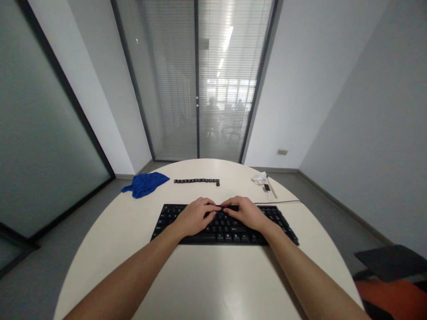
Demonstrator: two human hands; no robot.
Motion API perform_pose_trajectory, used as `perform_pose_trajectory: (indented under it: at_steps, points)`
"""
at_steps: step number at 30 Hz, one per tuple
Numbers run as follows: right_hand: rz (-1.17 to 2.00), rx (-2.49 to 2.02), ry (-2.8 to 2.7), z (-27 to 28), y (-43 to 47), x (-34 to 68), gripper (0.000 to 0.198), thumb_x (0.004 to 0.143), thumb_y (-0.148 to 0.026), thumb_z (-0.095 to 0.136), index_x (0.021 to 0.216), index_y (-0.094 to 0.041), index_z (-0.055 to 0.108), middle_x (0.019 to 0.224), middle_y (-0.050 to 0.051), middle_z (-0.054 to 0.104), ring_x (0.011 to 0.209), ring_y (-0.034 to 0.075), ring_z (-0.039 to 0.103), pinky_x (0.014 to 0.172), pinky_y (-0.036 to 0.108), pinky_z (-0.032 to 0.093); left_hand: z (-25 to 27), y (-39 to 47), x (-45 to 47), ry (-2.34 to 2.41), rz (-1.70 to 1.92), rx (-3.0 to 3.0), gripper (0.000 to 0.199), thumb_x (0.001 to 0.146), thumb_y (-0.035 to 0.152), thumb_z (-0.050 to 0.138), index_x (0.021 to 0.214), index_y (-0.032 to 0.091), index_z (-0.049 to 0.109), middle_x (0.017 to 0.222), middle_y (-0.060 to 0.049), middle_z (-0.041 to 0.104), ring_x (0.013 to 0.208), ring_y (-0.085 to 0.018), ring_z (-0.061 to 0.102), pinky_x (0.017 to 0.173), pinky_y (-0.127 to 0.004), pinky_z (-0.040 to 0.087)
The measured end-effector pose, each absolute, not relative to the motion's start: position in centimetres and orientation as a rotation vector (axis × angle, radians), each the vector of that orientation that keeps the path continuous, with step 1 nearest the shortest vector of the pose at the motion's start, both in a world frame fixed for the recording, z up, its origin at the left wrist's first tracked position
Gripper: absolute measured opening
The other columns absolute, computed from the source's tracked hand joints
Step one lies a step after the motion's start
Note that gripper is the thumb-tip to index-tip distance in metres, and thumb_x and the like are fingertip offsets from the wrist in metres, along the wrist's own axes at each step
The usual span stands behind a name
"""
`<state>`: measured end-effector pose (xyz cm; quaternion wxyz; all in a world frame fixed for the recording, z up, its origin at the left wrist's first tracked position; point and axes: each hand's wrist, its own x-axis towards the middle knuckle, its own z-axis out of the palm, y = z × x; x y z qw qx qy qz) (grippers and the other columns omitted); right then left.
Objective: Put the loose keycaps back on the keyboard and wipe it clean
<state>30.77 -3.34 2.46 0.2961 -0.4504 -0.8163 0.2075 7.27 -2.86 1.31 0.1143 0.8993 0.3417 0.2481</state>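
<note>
A black keyboard point(213, 238) lies flat on the round cream table point(207, 275). My left hand point(196, 217) rests over its left-centre part, with forefinger and thumb drawn in at the upper rows. From the other side my right hand point(247, 214) reaches to the same spot, its thumb and forefinger closed around a small dark keycap point(222, 209). The fingertips of both hands nearly meet there. Whatever the left fingertips grip is too small to make out. Beyond the keyboard, several loose black keycaps point(196, 180) stand in a row, with one just below its right end.
On the left lies a crumpled blue cloth point(147, 184). Back right are a white crumpled item point(259, 178) and a thin pale stick point(271, 187). A black cable point(280, 202) runs off the table's right edge. A chair with an orange seat point(390, 298) stands lower right.
</note>
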Motion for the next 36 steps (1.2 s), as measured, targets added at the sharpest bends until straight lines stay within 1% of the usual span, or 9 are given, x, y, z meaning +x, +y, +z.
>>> perform_pose_trajectory:
  at_steps: [4,7,15,22,26,30,33,36]
  points:
    - [0.789,-1.17,-2.055,2.5,-3.2,30.9,0.023,0.087,-0.036,0.066,0.099,-0.02,0.077,0.101,0.005,0.077,0.098,0.023,0.07,0.097,0.038,0.05,1.4,-2.9,7.3,1.023,0.744,2.602,0.026,0.097,0.025,0.052,0.118,0.024,0.067,0.116,-0.005,0.069,0.11,-0.022,0.059,0.102,-0.038,0.046]
    - [0.818,-1.175,-2.072,2.6,-3.3,31.0,0.025,0.086,-0.04,0.067,0.098,-0.021,0.078,0.099,0.004,0.078,0.096,0.023,0.07,0.095,0.038,0.051,1.4,-2.9,7.3,1.03,0.754,2.598,0.023,0.096,0.025,0.053,0.114,0.022,0.067,0.113,-0.005,0.069,0.108,-0.022,0.06,0.1,-0.037,0.047]
    - [0.731,-1.169,-2.116,2.5,-3.4,30.9,0.019,0.086,-0.034,0.067,0.096,-0.023,0.079,0.096,0.003,0.078,0.092,0.022,0.071,0.091,0.035,0.052,1.3,-2.9,7.3,1.032,0.765,2.597,0.02,0.096,0.024,0.053,0.111,0.021,0.067,0.112,-0.005,0.069,0.107,-0.022,0.059,0.1,-0.036,0.046]
    - [0.621,-1.2,-2.167,2.5,-3.6,30.5,0.017,0.085,-0.025,0.065,0.096,-0.023,0.078,0.097,0.002,0.078,0.092,0.022,0.071,0.089,0.033,0.051,1.4,-2.9,7.3,1.033,0.761,2.603,0.019,0.096,0.024,0.053,0.108,0.022,0.067,0.11,-0.005,0.069,0.106,-0.022,0.059,0.098,-0.036,0.046]
    - [0.439,-1.227,-2.26,2.8,-3.8,30.3,0.016,0.085,-0.023,0.066,0.097,-0.023,0.077,0.098,0.003,0.077,0.095,0.022,0.069,0.089,0.033,0.05,1.4,-2.9,7.3,1.025,0.764,2.608,0.019,0.097,0.024,0.053,0.109,0.021,0.067,0.11,-0.005,0.069,0.106,-0.022,0.059,0.099,-0.036,0.046]
    - [0.278,-1.191,-2.397,3.4,-4.2,30.2,0.014,0.089,-0.019,0.063,0.094,-0.024,0.075,0.097,0.003,0.076,0.095,0.021,0.067,0.089,0.033,0.049,1.3,-2.8,7.3,1.013,0.769,2.609,0.018,0.096,0.023,0.054,0.109,0.02,0.066,0.11,-0.005,0.069,0.105,-0.022,0.059,0.098,-0.037,0.047]
    - [0.244,-1.199,-2.433,3.6,-4.4,30.2,0.015,0.091,-0.019,0.06,0.095,-0.023,0.074,0.097,0.004,0.075,0.096,0.021,0.067,0.089,0.032,0.049,1.3,-2.8,7.3,1.009,0.768,2.614,0.018,0.096,0.023,0.053,0.109,0.02,0.066,0.11,-0.005,0.069,0.106,-0.022,0.059,0.099,-0.037,0.047]
    - [0.284,-1.243,-2.415,3.4,-4.3,30.3,0.015,0.092,-0.022,0.06,0.099,-0.023,0.074,0.099,0.004,0.075,0.095,0.021,0.068,0.088,0.032,0.049,1.4,-2.8,7.3,1.008,0.763,2.619,0.018,0.096,0.022,0.053,0.108,0.02,0.066,0.11,-0.005,0.069,0.105,-0.022,0.059,0.098,-0.037,0.047]
